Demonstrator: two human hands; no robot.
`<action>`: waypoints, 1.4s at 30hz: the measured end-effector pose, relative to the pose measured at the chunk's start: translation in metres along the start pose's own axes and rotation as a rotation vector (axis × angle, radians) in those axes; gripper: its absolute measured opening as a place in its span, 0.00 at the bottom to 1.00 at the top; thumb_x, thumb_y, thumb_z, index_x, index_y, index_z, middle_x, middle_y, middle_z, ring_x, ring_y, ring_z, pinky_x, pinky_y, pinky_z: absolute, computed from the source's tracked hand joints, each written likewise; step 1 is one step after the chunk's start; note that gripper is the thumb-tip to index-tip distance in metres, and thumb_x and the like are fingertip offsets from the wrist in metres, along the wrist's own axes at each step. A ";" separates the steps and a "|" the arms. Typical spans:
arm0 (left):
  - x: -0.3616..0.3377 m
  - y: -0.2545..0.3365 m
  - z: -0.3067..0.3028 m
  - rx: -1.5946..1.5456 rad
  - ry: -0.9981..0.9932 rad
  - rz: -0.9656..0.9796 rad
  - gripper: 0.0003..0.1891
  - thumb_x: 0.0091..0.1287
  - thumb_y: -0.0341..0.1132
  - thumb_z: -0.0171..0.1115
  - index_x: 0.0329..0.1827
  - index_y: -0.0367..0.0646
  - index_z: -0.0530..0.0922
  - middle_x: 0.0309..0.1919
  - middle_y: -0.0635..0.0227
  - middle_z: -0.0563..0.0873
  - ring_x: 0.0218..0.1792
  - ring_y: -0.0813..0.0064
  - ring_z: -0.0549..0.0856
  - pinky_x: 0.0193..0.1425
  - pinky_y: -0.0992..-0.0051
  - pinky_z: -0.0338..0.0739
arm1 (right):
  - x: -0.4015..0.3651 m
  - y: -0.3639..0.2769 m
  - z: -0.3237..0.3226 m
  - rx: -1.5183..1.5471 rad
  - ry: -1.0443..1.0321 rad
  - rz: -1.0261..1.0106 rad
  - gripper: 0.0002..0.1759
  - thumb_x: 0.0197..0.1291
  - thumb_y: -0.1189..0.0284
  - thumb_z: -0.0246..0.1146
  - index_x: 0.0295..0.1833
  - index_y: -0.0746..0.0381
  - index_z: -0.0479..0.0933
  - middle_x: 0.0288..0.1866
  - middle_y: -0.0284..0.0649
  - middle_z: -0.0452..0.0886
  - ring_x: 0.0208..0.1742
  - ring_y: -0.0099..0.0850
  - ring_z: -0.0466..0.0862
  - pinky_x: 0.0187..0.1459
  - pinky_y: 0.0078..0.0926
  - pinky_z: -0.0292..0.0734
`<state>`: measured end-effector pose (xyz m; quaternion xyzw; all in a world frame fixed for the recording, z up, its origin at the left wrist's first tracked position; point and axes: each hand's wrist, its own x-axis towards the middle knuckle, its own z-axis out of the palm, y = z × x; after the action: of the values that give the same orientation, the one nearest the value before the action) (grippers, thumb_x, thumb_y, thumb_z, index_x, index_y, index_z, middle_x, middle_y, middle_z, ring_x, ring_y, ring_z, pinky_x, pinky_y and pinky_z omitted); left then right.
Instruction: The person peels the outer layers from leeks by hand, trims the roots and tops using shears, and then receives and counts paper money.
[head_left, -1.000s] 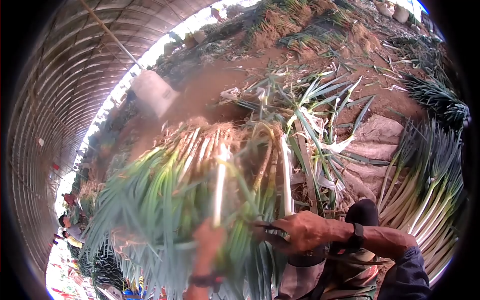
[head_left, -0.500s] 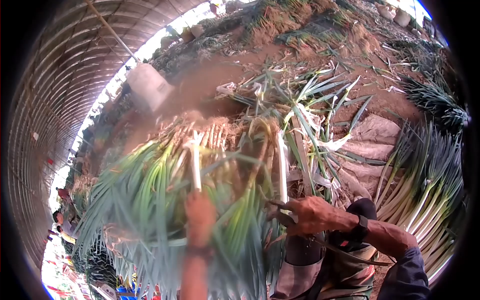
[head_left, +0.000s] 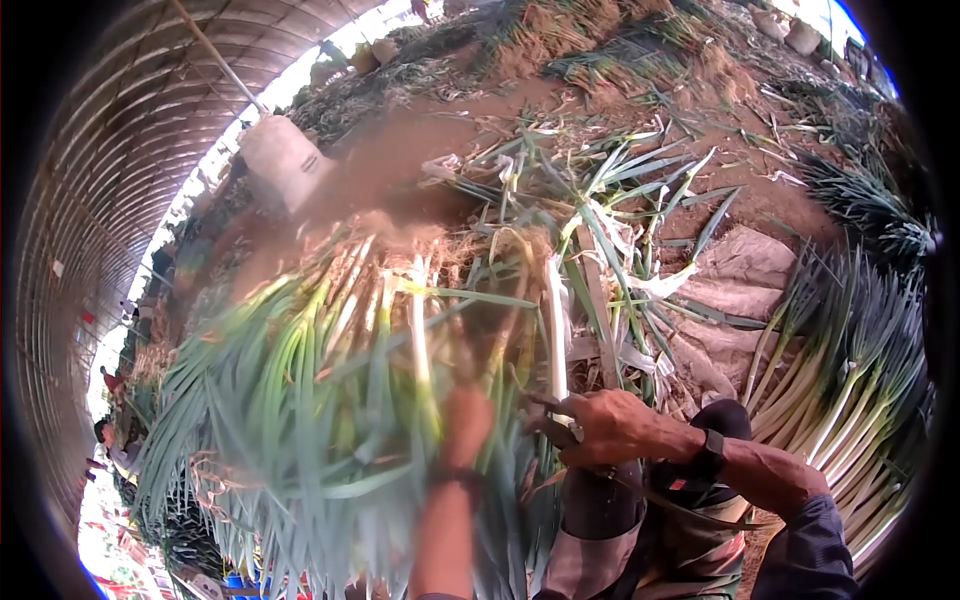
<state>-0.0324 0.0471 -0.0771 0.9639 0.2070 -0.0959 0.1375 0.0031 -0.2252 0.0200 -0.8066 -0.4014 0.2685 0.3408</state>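
While an arched roof (head_left: 110,210) curves over the left side, a heap of leafy green onions (head_left: 290,350) fills the middle, roots toward the top, and a sheaf of pale-stemmed onions (head_left: 850,400) lies to the right by a crumpled sack (head_left: 740,280). The left hand (head_left: 467,420) is blurred over the heap's leaves, so I cannot tell whether its fingers are apart or together. At the right hand (head_left: 612,428), below one pale stalk (head_left: 556,330), the fingers are clamped on a small dark tool (head_left: 550,408).
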 end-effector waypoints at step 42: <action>-0.030 -0.025 0.027 0.039 0.171 0.109 0.26 0.56 0.38 0.68 0.59 0.39 0.78 0.50 0.44 0.85 0.54 0.43 0.83 0.60 0.53 0.77 | 0.090 0.031 -0.019 -0.186 0.105 0.245 0.35 0.47 0.51 0.71 0.52 0.69 0.79 0.29 0.49 0.83 0.30 0.43 0.84 0.34 0.41 0.80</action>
<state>-0.0729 0.0496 -0.1006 0.9809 0.1633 -0.0097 0.1056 0.0791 -0.1702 -0.0068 -0.8906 -0.3048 0.2269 0.2497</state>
